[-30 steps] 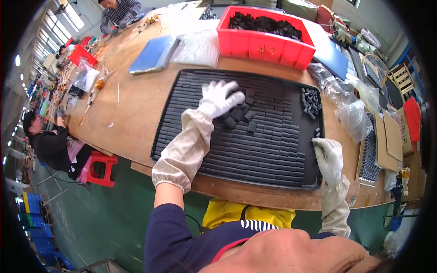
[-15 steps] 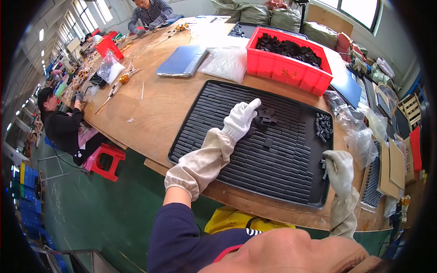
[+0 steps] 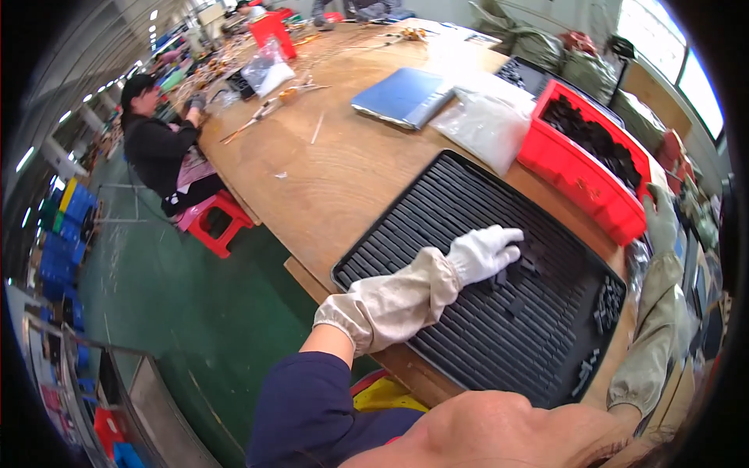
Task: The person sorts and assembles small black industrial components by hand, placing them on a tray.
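My left hand (image 3: 485,253), in a white glove, rests over a black tray (image 3: 566,380) with its fingers stretched out and apart. Just under and past its fingertips lie a few loose black pieces (image 3: 530,253), on top of long rows of dark strip-like pieces (image 3: 468,335). What lies beneath the palm is hidden. My right hand (image 3: 662,221), gloved too, is up beside the right end of a red bin (image 3: 581,191). Its fingers look apart, with nothing visible in them. Dark small pieces (image 3: 593,140) fill the bin.
Small black tubular pieces (image 3: 608,304) are heaped along the tray's right side. Behind the tray are a blue folder-like stack (image 3: 402,95) and a clear plastic bag (image 3: 482,125). A co-worker (image 3: 160,148) sits at the table's left edge, near a red stool (image 3: 222,222).
My right hand has moved from the tray's right edge up and away to the red bin's end. My left hand stays over the loose pieces, its fingers now more spread. The view has turned.
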Demonstrator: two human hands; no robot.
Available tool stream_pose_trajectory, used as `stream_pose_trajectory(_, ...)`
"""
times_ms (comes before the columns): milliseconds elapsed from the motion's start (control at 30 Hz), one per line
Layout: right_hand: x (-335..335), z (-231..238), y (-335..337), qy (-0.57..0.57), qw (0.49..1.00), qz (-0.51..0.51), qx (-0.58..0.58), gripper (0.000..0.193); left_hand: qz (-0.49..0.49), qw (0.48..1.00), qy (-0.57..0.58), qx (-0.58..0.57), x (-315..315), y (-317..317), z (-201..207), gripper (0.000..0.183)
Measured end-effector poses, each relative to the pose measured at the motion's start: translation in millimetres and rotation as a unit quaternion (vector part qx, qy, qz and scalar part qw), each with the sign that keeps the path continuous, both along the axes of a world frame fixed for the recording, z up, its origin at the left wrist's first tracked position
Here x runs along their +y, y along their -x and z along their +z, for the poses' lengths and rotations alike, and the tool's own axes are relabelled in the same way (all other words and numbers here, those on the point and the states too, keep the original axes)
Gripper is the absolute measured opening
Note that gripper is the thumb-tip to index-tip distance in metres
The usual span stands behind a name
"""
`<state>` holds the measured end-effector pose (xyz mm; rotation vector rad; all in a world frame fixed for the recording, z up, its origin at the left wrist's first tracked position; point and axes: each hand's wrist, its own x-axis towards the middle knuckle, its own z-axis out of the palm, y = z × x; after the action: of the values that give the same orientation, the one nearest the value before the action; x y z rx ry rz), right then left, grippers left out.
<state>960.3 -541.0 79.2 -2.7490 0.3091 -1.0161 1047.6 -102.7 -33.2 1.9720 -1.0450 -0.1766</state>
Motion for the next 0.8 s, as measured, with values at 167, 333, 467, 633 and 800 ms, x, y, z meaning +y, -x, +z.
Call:
stream_pose_trajectory(167,-115,-39,-75,-0.016,0.999,0.010,0.029,0.030,0.000,1.000,-0.028,-0.001,5,0,8,0.036)
stream_pose_trajectory(333,-222,-85,-84,0.100,0.984,-0.116,0.091,0.073,-0.017,1.000,0.013,-0.003,-2,-2,4,0.032)
stream_pose_trajectory(467,-200,-116,-139,0.117,0.988,-0.072,0.064,0.072,0.006,1.000,0.017,-0.005,1,-7,-2,0.027)
stream_pose_trajectory(633,-190,-122,-161,0.072,0.993,-0.009,0.093,0.072,-0.003,1.000,-0.008,0.011,-1,-6,6,0.026)
stream_pose_trajectory(800,-172,-136,-189,0.021,0.991,0.057,0.122,0.071,-0.010,1.000,-0.002,0.008,-2,-6,4,0.027)
